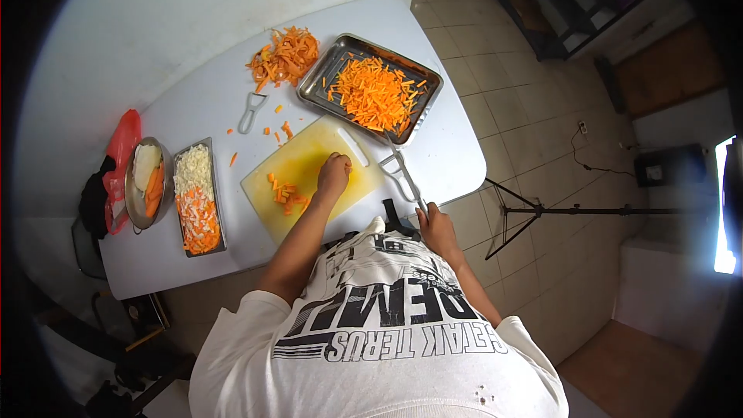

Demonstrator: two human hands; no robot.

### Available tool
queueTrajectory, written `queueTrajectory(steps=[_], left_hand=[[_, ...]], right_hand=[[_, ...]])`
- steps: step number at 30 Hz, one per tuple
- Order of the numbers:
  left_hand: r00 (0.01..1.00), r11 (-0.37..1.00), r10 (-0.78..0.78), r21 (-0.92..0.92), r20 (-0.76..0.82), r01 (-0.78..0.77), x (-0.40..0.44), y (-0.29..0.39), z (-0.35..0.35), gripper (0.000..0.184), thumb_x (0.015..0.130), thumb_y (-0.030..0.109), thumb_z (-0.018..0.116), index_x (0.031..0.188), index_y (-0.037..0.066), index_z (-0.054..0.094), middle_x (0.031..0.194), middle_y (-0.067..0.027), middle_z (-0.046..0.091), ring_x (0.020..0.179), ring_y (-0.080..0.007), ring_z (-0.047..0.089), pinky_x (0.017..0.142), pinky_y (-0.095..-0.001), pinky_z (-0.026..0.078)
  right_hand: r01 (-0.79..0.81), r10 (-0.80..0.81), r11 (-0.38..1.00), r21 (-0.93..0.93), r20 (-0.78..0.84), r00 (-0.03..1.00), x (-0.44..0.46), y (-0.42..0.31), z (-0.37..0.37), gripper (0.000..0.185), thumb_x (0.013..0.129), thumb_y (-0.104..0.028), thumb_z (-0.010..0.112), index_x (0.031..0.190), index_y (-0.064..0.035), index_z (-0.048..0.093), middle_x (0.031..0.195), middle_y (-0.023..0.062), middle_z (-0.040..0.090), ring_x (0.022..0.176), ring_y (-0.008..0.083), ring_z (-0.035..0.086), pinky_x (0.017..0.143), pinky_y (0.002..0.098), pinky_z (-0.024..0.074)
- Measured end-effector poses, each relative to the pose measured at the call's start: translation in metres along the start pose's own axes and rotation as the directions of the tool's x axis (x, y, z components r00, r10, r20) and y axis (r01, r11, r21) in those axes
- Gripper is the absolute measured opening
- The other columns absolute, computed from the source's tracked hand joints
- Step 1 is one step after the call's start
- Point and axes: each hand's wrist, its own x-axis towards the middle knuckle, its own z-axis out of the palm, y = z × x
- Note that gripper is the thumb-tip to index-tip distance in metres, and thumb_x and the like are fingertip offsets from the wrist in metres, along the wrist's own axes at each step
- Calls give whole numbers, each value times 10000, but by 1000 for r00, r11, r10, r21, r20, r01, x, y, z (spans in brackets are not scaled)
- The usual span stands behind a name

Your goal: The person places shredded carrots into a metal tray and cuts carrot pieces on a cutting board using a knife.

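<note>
My left hand [334, 174] is curled closed over the yellow-stained cutting board [267, 156]; what its fingers hold, if anything, is hidden. Short carrot pieces [288, 197] lie on the board to the left of that hand. My right hand [439, 228], at the table's front edge, grips a knife [412, 183] by its handle. The blade points away from me, toward the near corner of a metal tray [308, 93] heaped with carrot sticks [375, 93]. Beside the blade, a grey peeler-like tool [389, 164] rests to the right of the board.
Carrot peelings [286, 56] are piled at the back, near a grey peeler [251, 112]. On the left stand a narrow metal tray [222, 220] of chopped white and orange vegetables, and a metal bowl [136, 200] holding whole carrots. A tripod [534, 209] stands right of the table.
</note>
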Motion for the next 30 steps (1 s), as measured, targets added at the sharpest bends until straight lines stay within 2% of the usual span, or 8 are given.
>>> queueTrajectory(steps=[3,6,9,12,17,19,23,30], left_hand=[[992,997,-69,36,105,66,13,8,-3,62,774,51,657,827,33,632,898,-157,648,821,-326,643,734,-403,512],[999,958,37,-283,-21,-42,42,10,-9,134,809,104,672,921,38,641,945,-152,665,794,-305,653,721,-367,516],[952,901,-83,-430,-295,-55,55,48,-56,250,843,183,689,1039,37,635,983,-134,677,775,-252,661,709,-333,517],[903,876,-194,-482,-382,-16,51,-9,-86,248,861,166,684,1070,38,646,959,-106,689,797,-189,666,725,-314,527],[921,932,-313,-260,-231,252,-41,-121,-117,164,797,85,711,955,43,696,916,-78,697,850,-188,673,782,-305,518],[923,924,-356,-205,-147,324,-70,-128,-114,190,771,69,720,958,46,698,938,-84,689,861,-209,673,780,-316,519],[960,966,-258,-66,-112,252,-80,-111,-92,204,738,94,740,938,65,708,964,-94,642,846,-282,648,751,-365,517],[935,925,-338,144,-112,351,-76,-80,-96,137,772,99,710,900,81,663,902,-82,603,909,-262,621,774,-383,494]], right_hand=[[24,-24,1000,11,-3,1000,7,3,-1,299,940,-257,565,829,11,493,628,298,566,650,520,557,551,556,426],[54,-54,998,-19,35,998,15,3,2,300,940,-271,559,847,9,507,639,294,582,654,507,576,568,551,448],[74,-73,997,-17,61,995,22,1,5,300,942,-266,559,843,11,503,644,296,578,661,509,570,558,551,434],[92,-91,996,-4,85,992,29,-3,2,302,944,-262,560,836,13,500,644,295,573,666,509,565,545,543,423],[109,-107,994,-1,157,982,36,0,1,295,939,-266,553,850,11,505,658,304,586,678,520,575,584,558,454],[130,-126,991,-8,190,974,39,4,5,298,942,-276,548,854,5,505,662,306,588,690,519,581,584,562,454],[204,-192,979,-28,229,954,44,1,13,319,946,-302,543,852,0,502,662,302,593,673,514,584,569,564,453],[324,-312,946,-15,235,921,56,-12,26,326,942,-310,564,853,-5,494,638,282,577,646,501,572,533,549,442]])
